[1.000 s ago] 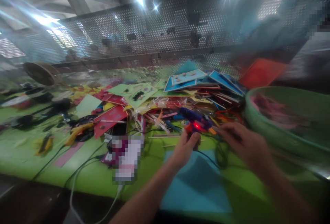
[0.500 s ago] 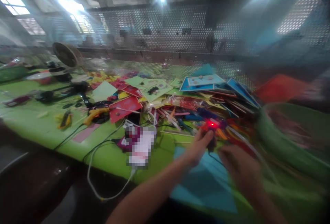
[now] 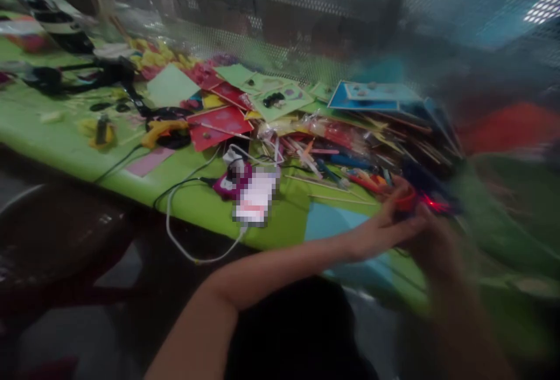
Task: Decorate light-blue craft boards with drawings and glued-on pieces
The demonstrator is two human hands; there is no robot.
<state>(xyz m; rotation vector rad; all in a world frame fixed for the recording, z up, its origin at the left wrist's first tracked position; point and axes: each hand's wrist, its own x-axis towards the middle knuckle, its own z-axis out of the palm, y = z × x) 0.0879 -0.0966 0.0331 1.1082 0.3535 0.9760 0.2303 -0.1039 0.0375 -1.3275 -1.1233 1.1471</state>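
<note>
At the right of the head view, my left hand [image 3: 389, 222] is closed around a dark blue glue gun [image 3: 431, 187] with an orange-red part and a glowing red light. My right hand [image 3: 437, 243] is up against the left one at the glue gun's near side. Blur and overlap hide its fingers, so its grip cannot be made out. A light blue sheet [image 3: 332, 222] lies on the green table under my left forearm.
A phone [image 3: 256, 199] on a white cable lies beside a purple power strip [image 3: 230, 184]. Decorated cards [image 3: 280, 100], sticks and craft scraps are heaped behind. A green basin [image 3: 516, 193] stands at right. The green table's [image 3: 280, 234] front edge crosses the middle.
My view has tilted down. My left hand has carried the glue gun to the right, and my right hand, apart from it before, now meets it there.
</note>
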